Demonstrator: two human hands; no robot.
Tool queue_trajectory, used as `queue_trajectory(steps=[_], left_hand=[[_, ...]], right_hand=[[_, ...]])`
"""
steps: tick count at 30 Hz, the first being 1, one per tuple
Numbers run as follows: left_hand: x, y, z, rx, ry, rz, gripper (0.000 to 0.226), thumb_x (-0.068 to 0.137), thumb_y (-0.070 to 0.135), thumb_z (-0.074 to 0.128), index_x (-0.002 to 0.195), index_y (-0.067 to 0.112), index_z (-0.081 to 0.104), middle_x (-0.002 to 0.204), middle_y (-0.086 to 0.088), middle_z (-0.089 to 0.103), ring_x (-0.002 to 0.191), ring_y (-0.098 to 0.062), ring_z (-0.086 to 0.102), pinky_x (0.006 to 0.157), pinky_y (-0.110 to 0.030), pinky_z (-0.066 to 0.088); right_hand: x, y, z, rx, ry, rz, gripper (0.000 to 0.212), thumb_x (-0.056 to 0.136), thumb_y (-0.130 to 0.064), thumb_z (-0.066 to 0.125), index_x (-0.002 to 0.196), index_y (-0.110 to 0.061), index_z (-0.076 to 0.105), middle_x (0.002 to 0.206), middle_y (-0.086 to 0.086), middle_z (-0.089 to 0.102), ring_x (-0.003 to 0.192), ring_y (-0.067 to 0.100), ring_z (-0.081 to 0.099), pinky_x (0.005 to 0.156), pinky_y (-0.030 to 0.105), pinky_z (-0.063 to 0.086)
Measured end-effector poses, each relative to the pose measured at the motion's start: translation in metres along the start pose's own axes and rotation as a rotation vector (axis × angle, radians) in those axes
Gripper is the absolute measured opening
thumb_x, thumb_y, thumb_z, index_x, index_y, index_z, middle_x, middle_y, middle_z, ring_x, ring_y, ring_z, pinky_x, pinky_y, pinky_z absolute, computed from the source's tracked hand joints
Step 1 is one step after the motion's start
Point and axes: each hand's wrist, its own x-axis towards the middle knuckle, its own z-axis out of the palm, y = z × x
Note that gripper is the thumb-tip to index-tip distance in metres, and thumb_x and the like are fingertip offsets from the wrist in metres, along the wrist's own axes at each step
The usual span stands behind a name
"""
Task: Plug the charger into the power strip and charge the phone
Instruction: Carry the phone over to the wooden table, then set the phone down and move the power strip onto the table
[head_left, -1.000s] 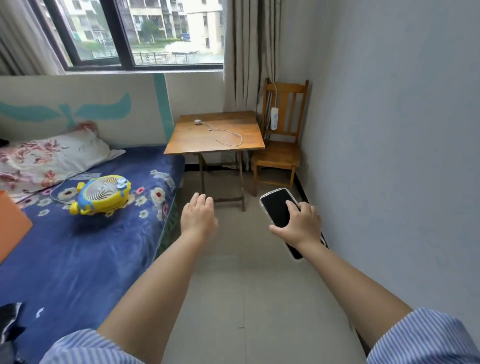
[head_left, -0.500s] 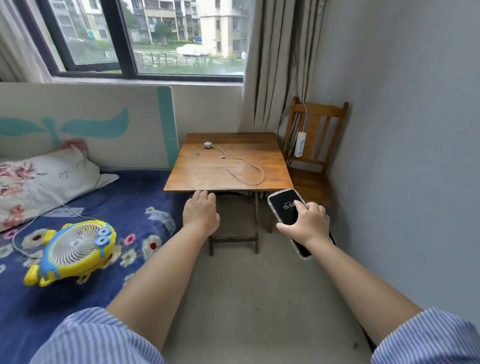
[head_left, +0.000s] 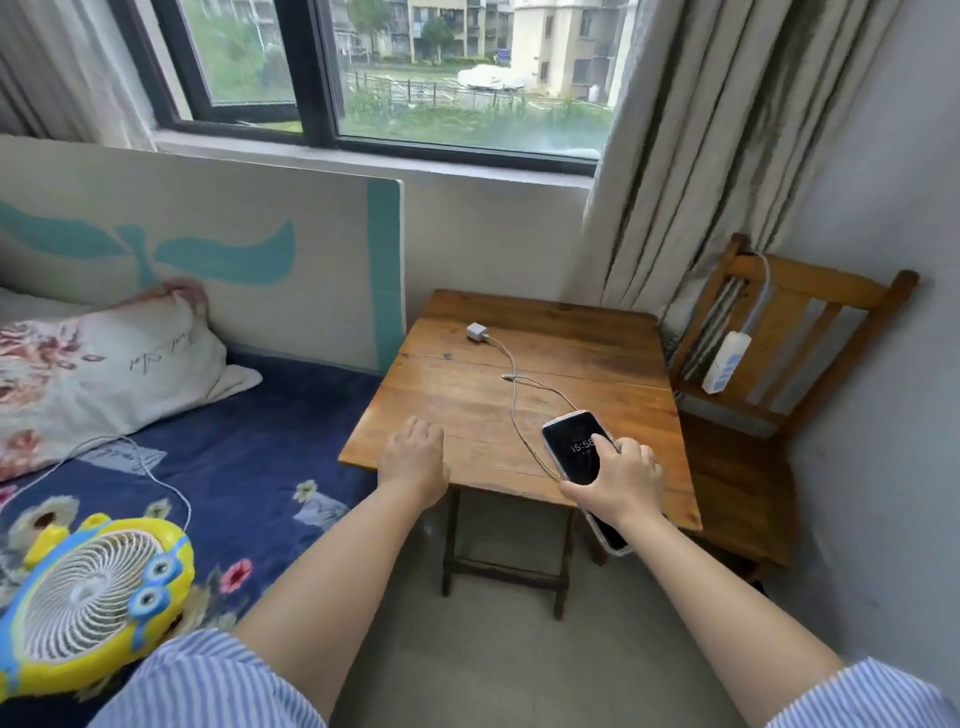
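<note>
A white charger plug (head_left: 476, 332) lies on the wooden table (head_left: 457, 395), with its thin white cable (head_left: 515, 400) looping toward the near edge. The white power strip (head_left: 726, 362) hangs against the back of the wooden chair (head_left: 789, 306) at the right. My right hand (head_left: 618, 480) grips a black phone (head_left: 574, 448) with a lit screen over the table's near right corner, above the cable loop. My left hand (head_left: 413, 460) is empty, fingers loosely together, hovering at the table's near edge.
A bed with a blue floral sheet (head_left: 249, 452), a pillow (head_left: 98, 369) and a yellow toy-shaped fan (head_left: 88, 597) fills the left. A curtain (head_left: 711, 156) hangs behind the chair. A grey wall (head_left: 893, 415) closes the right side. Bare floor (head_left: 498, 665) lies below the table.
I have walked up to the table, which now fills the middle of the view. Both hands have come over its near edge, the right one still holding the phone.
</note>
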Motion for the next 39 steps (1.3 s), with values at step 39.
queue_trajectory(steps=[39], left_hand=[[0.259, -0.171, 0.217, 0.007, -0.412, -0.185, 0.061, 0.096, 0.038, 0.028, 0.144, 0.01, 0.001, 0.157, -0.01, -0.001, 0.144, -0.024, -0.004, 0.118, -0.039, 0.008]], right_hand=[[0.349, -0.163, 0.279, -0.078, -0.408, -0.247, 0.066, 0.083, -0.049, 0.052, 0.136, -0.022, 0.024, 0.148, 0.013, 0.023, 0.135, 0.032, 0.017, 0.106, 0.049, 0.025]])
